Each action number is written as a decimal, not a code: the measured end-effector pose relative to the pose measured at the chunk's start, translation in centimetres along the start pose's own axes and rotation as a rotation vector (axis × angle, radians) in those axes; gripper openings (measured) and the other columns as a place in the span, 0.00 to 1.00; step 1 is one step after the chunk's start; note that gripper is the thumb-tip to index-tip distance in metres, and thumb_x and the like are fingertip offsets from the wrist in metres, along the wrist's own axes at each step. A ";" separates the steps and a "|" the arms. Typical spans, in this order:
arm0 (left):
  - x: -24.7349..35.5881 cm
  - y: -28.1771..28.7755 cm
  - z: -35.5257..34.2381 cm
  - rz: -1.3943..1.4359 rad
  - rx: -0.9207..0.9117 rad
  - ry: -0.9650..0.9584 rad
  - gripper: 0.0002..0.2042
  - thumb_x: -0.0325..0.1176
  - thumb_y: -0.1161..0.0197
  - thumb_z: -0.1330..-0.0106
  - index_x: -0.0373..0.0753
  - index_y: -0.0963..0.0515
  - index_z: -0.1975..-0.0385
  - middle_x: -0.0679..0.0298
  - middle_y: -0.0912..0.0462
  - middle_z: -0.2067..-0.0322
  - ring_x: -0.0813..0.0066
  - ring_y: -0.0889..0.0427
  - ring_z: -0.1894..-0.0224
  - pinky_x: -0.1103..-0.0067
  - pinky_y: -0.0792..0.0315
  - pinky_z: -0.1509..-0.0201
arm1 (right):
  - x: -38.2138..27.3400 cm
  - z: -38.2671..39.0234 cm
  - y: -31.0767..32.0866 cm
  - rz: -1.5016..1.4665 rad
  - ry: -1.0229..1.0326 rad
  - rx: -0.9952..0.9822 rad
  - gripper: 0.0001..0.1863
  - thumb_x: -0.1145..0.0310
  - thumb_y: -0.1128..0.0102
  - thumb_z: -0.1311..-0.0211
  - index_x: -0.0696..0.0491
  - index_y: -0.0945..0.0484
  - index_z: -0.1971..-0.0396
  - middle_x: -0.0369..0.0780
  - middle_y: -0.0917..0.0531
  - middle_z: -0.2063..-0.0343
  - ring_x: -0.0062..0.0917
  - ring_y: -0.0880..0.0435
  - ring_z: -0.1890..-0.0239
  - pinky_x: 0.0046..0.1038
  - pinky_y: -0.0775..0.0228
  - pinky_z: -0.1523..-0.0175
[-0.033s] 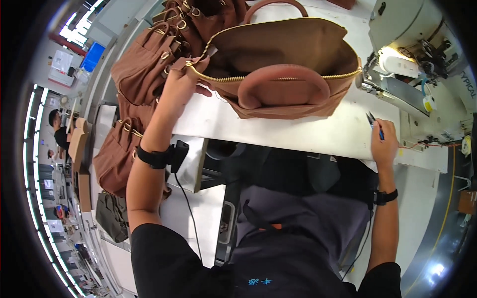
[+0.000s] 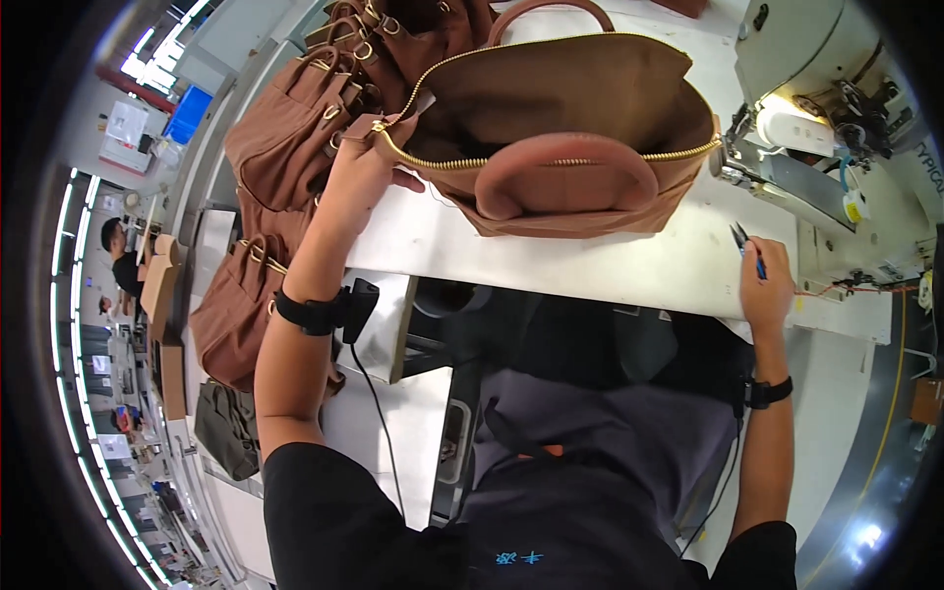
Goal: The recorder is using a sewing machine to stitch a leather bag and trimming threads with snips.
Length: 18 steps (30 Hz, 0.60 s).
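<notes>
Only the view has shifted a little since the earlier frame; left hand (image 2: 366, 177) and right hand (image 2: 766, 280) keep their places.
The left hand is clamped on the left corner of the brown handbag (image 2: 556, 98), which stands with its mouth open on the white surface (image 2: 590, 264). The right hand, well apart from it, is closed around a small pointed tool (image 2: 741, 241), near the sewing machine (image 2: 787, 49). Other brown bags (image 2: 285, 138) are at the left.
</notes>
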<state>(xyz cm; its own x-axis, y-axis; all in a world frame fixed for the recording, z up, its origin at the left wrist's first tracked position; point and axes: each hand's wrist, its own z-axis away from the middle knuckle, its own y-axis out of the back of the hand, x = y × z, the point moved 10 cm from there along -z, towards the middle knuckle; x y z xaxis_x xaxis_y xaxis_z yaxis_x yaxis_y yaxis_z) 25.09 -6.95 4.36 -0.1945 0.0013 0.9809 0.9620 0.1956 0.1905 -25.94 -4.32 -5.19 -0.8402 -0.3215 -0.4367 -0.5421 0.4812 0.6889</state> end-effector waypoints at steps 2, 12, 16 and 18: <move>-0.2 0.7 -0.5 -0.001 -0.017 -0.033 0.15 0.36 0.41 0.23 0.34 0.21 0.45 0.64 0.16 0.61 0.75 0.14 0.63 0.75 0.16 0.65 | 0.1 0.0 0.0 0.006 -0.016 -0.004 0.05 0.71 0.38 0.31 0.55 0.17 0.60 0.41 0.16 0.63 0.34 0.15 0.64 0.31 0.23 0.58; 0.4 2.5 2.4 0.132 -0.207 0.135 0.20 0.32 0.51 0.19 0.30 0.29 0.34 0.57 0.17 0.47 0.67 0.14 0.48 0.72 0.19 0.43 | 0.4 0.0 0.0 -0.038 -0.042 -0.016 0.06 0.72 0.38 0.31 0.56 0.17 0.59 0.42 0.16 0.63 0.34 0.15 0.63 0.30 0.23 0.56; 2.6 2.2 2.6 0.052 -0.174 0.136 0.21 0.36 0.48 0.20 0.31 0.28 0.34 0.56 0.18 0.44 0.68 0.16 0.44 0.71 0.22 0.39 | 0.4 0.2 0.1 -0.033 -0.031 -0.017 0.06 0.71 0.38 0.30 0.56 0.17 0.59 0.42 0.16 0.62 0.34 0.14 0.62 0.29 0.23 0.54; 3.3 1.8 2.4 -0.009 -0.152 0.128 0.21 0.37 0.48 0.20 0.31 0.28 0.34 0.55 0.19 0.43 0.68 0.17 0.43 0.71 0.23 0.38 | 0.4 0.2 0.1 -0.034 -0.032 -0.011 0.06 0.71 0.37 0.31 0.55 0.16 0.59 0.41 0.16 0.63 0.34 0.14 0.63 0.29 0.23 0.56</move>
<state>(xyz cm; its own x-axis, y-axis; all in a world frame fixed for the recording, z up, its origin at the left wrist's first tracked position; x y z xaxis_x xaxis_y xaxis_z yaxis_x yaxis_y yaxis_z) 25.72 -4.29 7.81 -0.1863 -0.1264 0.9743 0.9801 0.0447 0.1932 -26.34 -4.24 -5.42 -0.8213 -0.3108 -0.4784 -0.5704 0.4610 0.6797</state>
